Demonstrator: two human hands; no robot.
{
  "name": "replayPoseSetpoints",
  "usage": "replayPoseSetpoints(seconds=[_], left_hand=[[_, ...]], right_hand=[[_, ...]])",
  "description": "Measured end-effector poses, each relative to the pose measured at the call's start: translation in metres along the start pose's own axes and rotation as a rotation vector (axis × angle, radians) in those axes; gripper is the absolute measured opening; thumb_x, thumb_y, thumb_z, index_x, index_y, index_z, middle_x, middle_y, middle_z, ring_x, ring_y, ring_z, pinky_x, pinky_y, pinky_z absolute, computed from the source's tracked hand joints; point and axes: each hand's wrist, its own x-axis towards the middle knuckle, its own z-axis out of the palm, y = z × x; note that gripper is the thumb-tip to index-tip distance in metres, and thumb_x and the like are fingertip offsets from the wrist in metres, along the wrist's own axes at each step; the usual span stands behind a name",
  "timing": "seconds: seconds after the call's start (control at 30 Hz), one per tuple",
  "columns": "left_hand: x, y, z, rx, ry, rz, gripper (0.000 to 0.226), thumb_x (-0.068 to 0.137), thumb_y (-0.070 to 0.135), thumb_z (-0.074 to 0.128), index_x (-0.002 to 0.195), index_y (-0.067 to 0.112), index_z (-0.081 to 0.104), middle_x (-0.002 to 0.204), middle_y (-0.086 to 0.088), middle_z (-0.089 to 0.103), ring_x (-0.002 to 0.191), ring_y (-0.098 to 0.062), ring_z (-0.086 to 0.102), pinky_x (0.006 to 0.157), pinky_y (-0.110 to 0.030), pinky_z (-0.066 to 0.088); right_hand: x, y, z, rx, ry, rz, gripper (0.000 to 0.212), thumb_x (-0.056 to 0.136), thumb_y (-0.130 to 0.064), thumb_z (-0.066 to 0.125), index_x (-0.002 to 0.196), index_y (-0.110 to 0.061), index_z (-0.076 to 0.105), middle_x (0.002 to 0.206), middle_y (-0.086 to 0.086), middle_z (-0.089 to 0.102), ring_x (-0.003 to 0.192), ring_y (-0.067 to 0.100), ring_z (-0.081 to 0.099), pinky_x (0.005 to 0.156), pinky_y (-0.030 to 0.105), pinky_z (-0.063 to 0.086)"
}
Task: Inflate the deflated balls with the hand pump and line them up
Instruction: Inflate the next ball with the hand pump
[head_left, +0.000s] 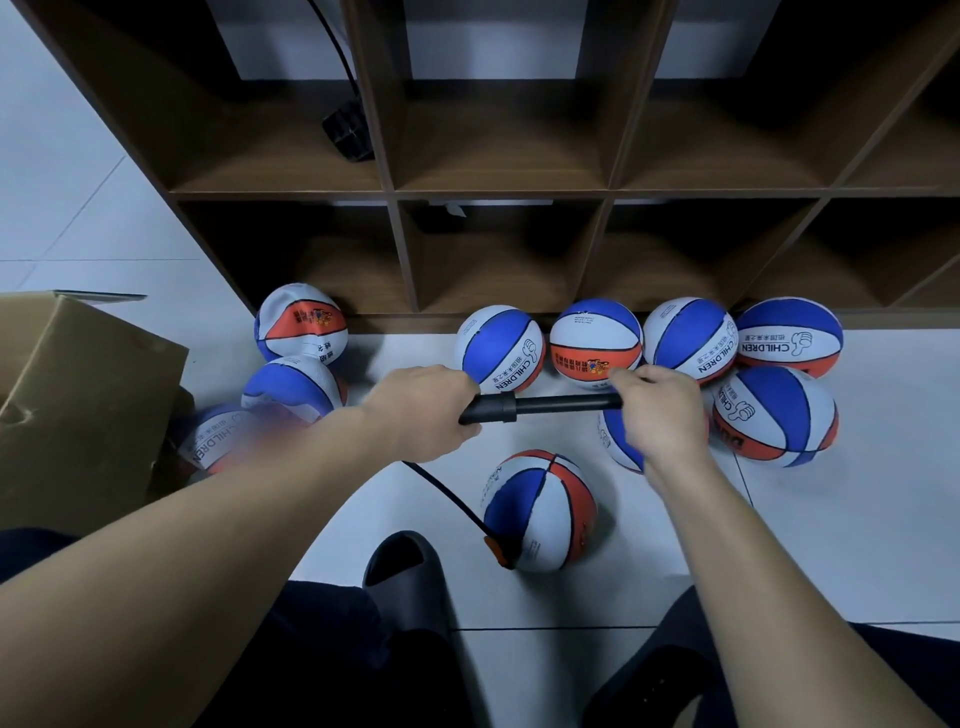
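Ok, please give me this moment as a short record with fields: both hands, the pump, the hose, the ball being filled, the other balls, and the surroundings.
left hand: left hand grips one end of the black hand pump
right hand: right hand grips the pump's other end
pump: held level above the floor
hose: thin black hose runs down to the near ball
ball being filled: blue, white and orange ball lies on the white tiled floor
other balls: row of four against the brown wooden shelf; more lie left and right
surroundings: cardboard box at left
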Motion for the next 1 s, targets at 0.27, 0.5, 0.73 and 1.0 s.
replayPoseSetpoints(seconds=[0.27,0.5,0.73,1.0], left_hand=[[0.001,-0.002,0.014,0.001,0.044,-0.017,0.025,0.102,0.053,0.058,0.094,0.031,0.066,0.077,0.008,0.062,0.073,-0.020,0.062,0.065,-0.035,0.052],[0.000,0.009,0.014,-0.019,0.058,0.016,0.026,0.102,0.052,0.059,0.092,0.029,0.066,0.075,0.007,0.062,0.071,-0.021,0.061,0.061,-0.033,0.047],[-0.002,0.021,0.013,-0.007,0.060,0.063,0.027,0.102,0.051,0.057,0.089,0.028,0.063,0.073,0.005,0.060,0.070,-0.023,0.062,0.062,-0.035,0.048],[0.002,0.015,0.011,-0.068,0.024,0.048,0.032,0.100,0.061,0.060,0.095,0.029,0.065,0.078,0.006,0.062,0.076,-0.020,0.062,0.066,-0.035,0.051]], right_hand=[[-0.016,0.008,0.027,-0.118,0.097,-0.088,0.038,0.099,-0.018,0.060,0.065,-0.006,0.047,0.060,0.004,0.041,0.060,0.021,0.034,0.058,0.036,0.031],[-0.041,0.003,0.052,-0.161,0.050,-0.178,0.040,0.103,-0.020,0.056,0.065,-0.014,0.045,0.062,0.005,0.045,0.060,0.021,0.038,0.057,0.039,0.035],[-0.058,0.004,0.066,-0.111,-0.037,-0.145,0.040,0.105,-0.024,0.058,0.069,-0.013,0.046,0.064,0.002,0.049,0.059,0.018,0.045,0.058,0.036,0.042],[-0.031,-0.003,0.039,-0.123,-0.094,-0.109,0.042,0.100,-0.026,0.066,0.064,-0.013,0.048,0.055,-0.006,0.037,0.059,0.018,0.034,0.056,0.032,0.030]])
